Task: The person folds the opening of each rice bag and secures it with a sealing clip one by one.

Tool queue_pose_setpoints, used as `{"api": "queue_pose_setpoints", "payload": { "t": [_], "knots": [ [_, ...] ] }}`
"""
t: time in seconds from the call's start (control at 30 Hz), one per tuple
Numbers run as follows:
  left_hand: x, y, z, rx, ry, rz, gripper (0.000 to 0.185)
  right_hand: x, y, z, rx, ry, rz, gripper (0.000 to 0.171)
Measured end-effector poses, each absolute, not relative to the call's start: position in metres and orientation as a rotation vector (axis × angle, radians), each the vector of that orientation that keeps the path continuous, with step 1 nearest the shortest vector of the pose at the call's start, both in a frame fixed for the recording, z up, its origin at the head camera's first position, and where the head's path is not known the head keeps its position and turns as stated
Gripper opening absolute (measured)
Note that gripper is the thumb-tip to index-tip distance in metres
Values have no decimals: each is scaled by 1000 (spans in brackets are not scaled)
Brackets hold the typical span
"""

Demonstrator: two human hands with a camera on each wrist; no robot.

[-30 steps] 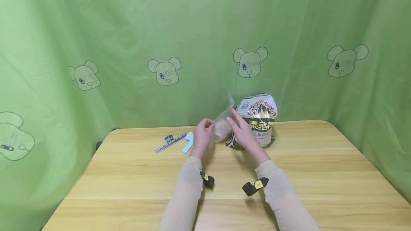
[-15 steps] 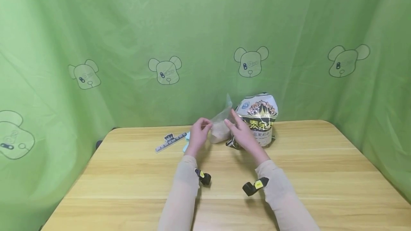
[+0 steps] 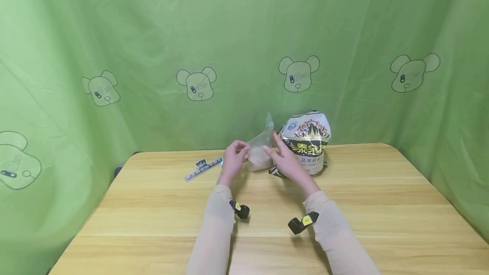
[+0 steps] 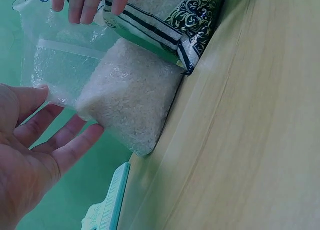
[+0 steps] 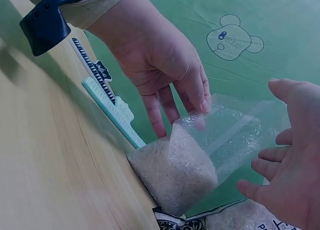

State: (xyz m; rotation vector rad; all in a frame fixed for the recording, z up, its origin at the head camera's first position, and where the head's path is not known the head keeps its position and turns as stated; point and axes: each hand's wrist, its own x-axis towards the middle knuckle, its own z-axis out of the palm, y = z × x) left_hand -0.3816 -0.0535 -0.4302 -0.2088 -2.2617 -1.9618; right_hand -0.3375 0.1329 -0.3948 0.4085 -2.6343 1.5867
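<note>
Since the earlier frame the left hand (image 3: 234,158) has been drawn slightly leftward and the clear bag (image 3: 260,151) stood more upright. From the head view, the bag is seen on the table (image 3: 153,207), just beside the big rice sack (image 3: 307,141) — the right hand (image 3: 284,160) spread open at its side. At the left wrist, the rice sits low in the bag (image 4: 125,98). At the right wrist, the left fingertips (image 5: 202,103) pinch the bag's upper edge. Judged step: steadying the bag — next, a firm pinch along its strip seems called for.

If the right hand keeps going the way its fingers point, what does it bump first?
Probably the clear bag of rice: the right hand has its fingers aimed at the bag's empty upper part, though depth is unclear.
</note>
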Motion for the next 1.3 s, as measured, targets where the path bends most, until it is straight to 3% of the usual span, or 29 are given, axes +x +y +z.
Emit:
{"api": "queue_pose_setpoints", "payload": {
  "t": [0.23, 1.3],
  "knots": [
    [-381, -56, -429, -212, -2259, -1971, 14, -339, 131, -398, 425, -2614, 1614, 83],
    [-373, -62, -428, -185, -2290, -1958, 10, -337, 130, -392, 461, -2585, 1688, 78]
  ]
}}
